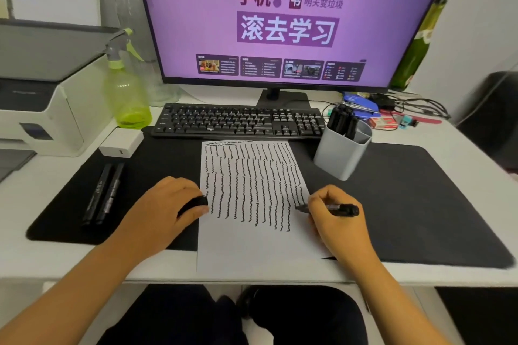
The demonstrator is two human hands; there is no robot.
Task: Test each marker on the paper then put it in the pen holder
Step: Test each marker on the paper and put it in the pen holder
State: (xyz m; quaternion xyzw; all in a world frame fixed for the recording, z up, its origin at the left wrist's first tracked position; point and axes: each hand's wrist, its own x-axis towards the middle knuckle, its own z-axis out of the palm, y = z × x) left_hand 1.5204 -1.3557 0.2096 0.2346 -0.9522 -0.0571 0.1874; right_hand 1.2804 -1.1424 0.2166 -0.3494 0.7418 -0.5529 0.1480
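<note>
White desk (462,148), black felt mat (420,204), purple monitor (280,17) glowing behind. At the mat's left, two black capped markers (102,193) lie waiting. Your left hand (165,210) curls round a black cap (196,203) at the edge of the white squiggle-covered paper (252,246). Your right hand (336,218) pinches the open black marker (329,209), tip at the paper's right edge. Keep the stroke light and on the sheet, recap firmly, then reach for the grey pen holder (336,157) beyond.
</note>
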